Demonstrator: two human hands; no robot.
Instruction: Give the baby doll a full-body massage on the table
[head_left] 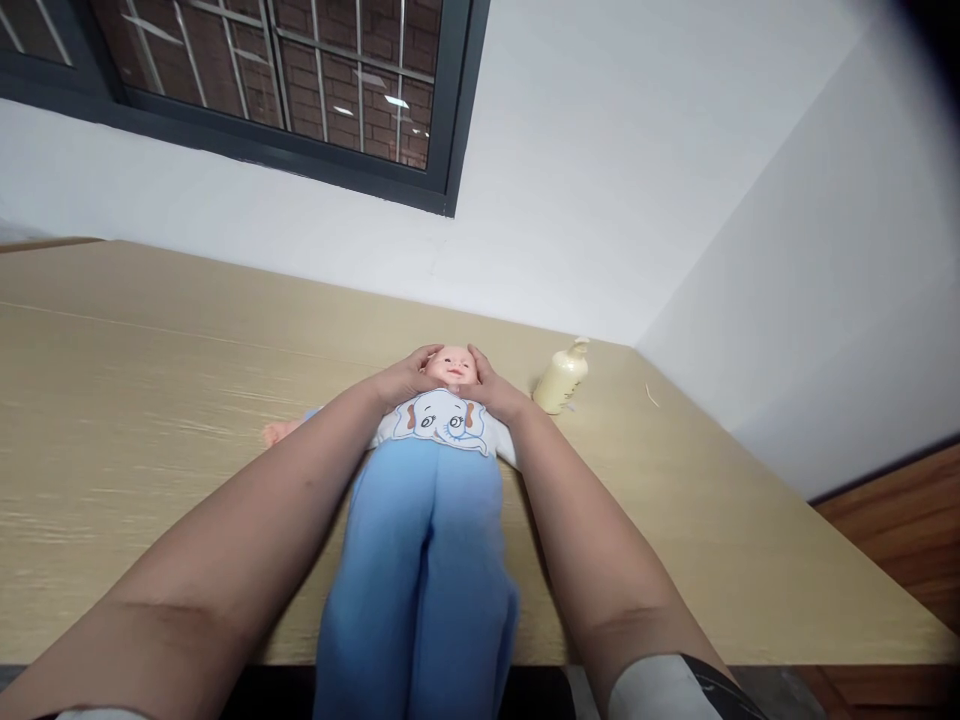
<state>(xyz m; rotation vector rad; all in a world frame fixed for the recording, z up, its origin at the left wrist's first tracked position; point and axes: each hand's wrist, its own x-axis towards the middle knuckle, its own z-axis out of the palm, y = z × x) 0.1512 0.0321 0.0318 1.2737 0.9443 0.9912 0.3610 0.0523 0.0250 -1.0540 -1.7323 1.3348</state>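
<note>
A baby doll (pixel 430 520) lies on its back on the table, its head toward the wall and its legs reaching past the near edge. It wears a white top with an elephant picture and light blue trousers. My left hand (pixel 409 380) cups one side of the doll's head, fingers curved round it and thumb near the chin. On the other side my right hand (pixel 495 388) does the same, its thumb close to the chin too. One doll hand (pixel 281 431) shows beyond my left forearm; the other is hidden.
A pale yellow pump bottle (pixel 561 380) stands on the wooden table (pixel 675 520), right of the doll's head. Near the right edge lies a thin, light strip (pixel 652 395). Behind the table rises a white wall (pixel 562 200) with a dark-framed, barred window (pixel 300 80).
</note>
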